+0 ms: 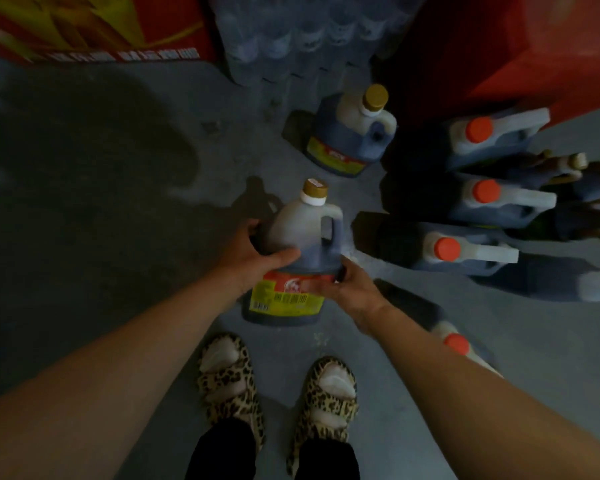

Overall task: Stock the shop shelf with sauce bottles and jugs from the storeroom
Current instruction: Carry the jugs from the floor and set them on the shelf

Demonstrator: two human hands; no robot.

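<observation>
A person stands over a grey concrete floor, whose widest bare stretch lies to the left and far left, dull and blotched with shadow. To the right the room is crowded: three dark jugs with orange caps stand in a close row, and a second gold-capped jug stands beyond, apart from them. In the middle, just ahead of the leopard-print slippers, is the held jug: smooth plastic, dark sauce below a cloudy neck, gold cap, moulded handle on its right, glossy red-and-yellow label. The left hand wraps its left shoulder, thumb across the front. The right hand grips the right side at the label, fingers curled round it.
</observation>
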